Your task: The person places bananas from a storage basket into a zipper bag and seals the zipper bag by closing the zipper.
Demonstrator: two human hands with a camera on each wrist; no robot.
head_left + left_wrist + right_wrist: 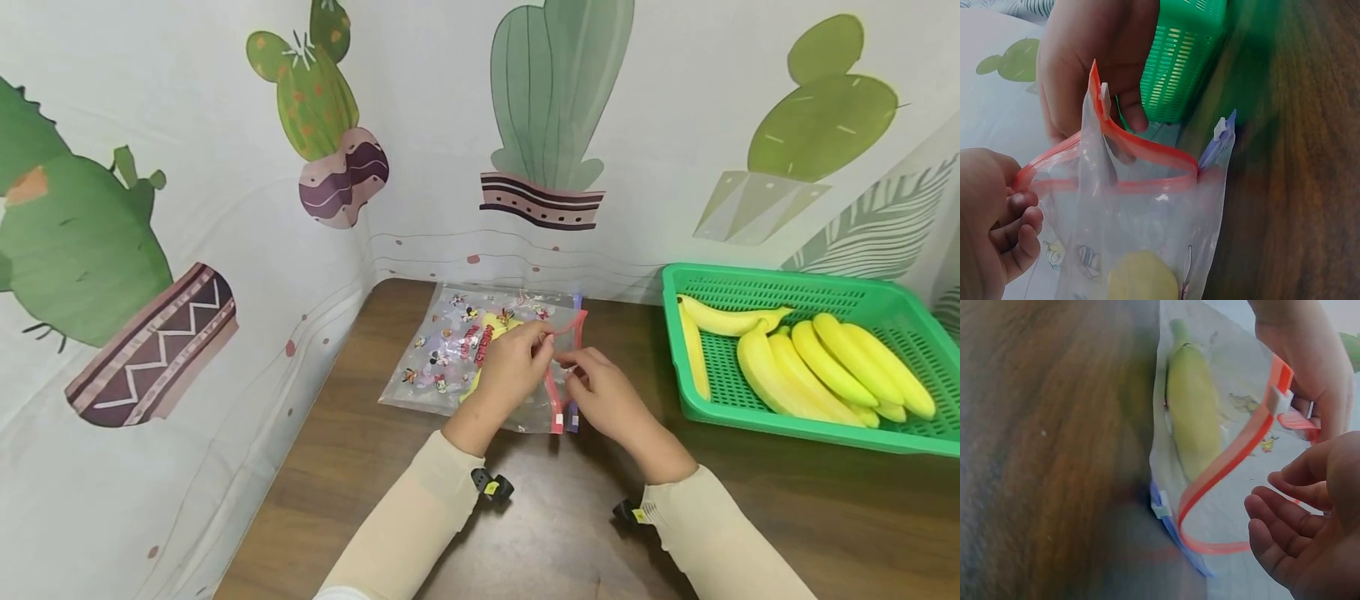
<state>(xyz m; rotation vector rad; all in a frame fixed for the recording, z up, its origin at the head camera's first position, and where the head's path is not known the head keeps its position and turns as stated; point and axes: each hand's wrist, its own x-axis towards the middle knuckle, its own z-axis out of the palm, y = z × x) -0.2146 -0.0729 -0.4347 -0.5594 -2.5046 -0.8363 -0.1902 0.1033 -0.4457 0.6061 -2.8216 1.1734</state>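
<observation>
A clear zip bag (442, 358) with cartoon prints and a red zip strip lies near the table's back edge. One banana (1192, 406) shows inside it through the plastic. My left hand (516, 362) pinches the red strip (1054, 159), and the mouth of the bag gapes in a loop. Facing it, my right hand (603, 392) has curled thumb and fingertips at the strip, pinching its other side; part of that grip hides behind the fingers. A white slider (1279, 400) sits on the strip. Beneath lies a second bag with a blue zip edge (1172, 519).
To the right stands a green basket (675, 367) holding several bananas (847, 367). A white cloth with cactus prints (435, 192) hangs behind and left of the brown wooden table (337, 483). Both wrists carry small black cameras (491, 485).
</observation>
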